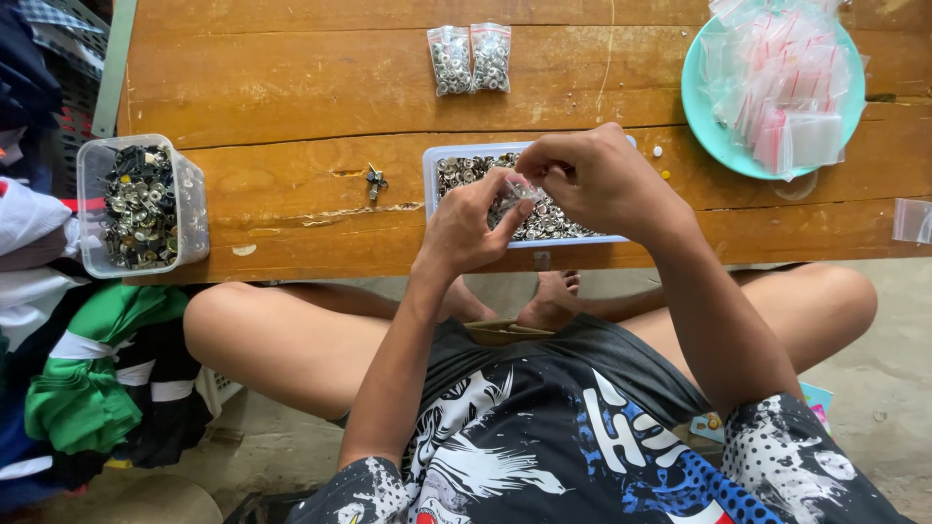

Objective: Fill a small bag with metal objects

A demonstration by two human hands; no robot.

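Clear plastic pouch: a small clear plastic zip bag (517, 191) sits at the middle of the frame, pinched between both hands just above the white tray.
Left hand: the left hand (471, 225) comes up from lower centre, thumb and fingers closed on the bag's left side.
Right hand: the right hand (592, 175) arches over from the right, fingertips closed on the bag's upper right edge.
Handling: I judge the bag thin, soft and slippery, light when empty but sagging once metal goes in; hold it best at the stiffer zip lip with two pinches.
Pointing: mostly hidden by fingers; the bag seems to lie slantwise, its long axis running from lower left to upper right, but which end is the mouth I cannot tell.
Tray: a white rectangular plastic tray of small silver metal snap fasteners (456, 175) lies right under the hands on the near edge of the worn brown wooden table (291, 87).
Left tub: a clear plastic tub of dark and silver metal fasteners (141, 206) stands at the left of the frame, overhanging the table's near edge.
Stray piece: a small dark metal part (376, 180) lies on the wood between tub and tray.
Filled bags: two small clear bags filled with silver fasteners (470, 58) lie side by side at upper centre.
Far plate: a turquoise round plate (701, 92) heaped with empty clear zip bags with red strips (782, 78) sits at upper right.
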